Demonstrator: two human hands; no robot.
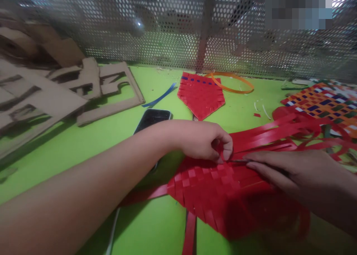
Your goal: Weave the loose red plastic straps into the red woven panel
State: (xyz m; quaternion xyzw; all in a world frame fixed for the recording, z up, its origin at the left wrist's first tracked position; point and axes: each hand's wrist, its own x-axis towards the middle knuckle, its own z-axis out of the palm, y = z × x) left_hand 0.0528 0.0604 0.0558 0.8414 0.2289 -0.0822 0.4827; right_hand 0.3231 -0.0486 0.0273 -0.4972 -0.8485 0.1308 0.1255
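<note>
A red woven piece (206, 188), made of flat plastic strips in a checked weave, lies tilted on the green table. Loose red strips (267, 132) run from its upper side to the right. My left hand (206, 141) is closed at the weave's upper edge, thumb and fingers pinched on a red strip there. From the right, my right hand (295, 173) grips a thin dark pointed tool (237, 161), whose tip meets the weave beside my left fingertips. Most of that tool is hidden by the fingers, so its kind does not show.
Behind lie a finished-looking red woven pocket (200, 95), an orange strip loop (240, 82) and a blue strip (160, 96). A phone (153, 117) sits partly under my left forearm. Cardboard cut-outs (111, 95) fill the left; a multicoloured weave (329, 106) lies right. A perforated metal panel (167, 31) stands behind.
</note>
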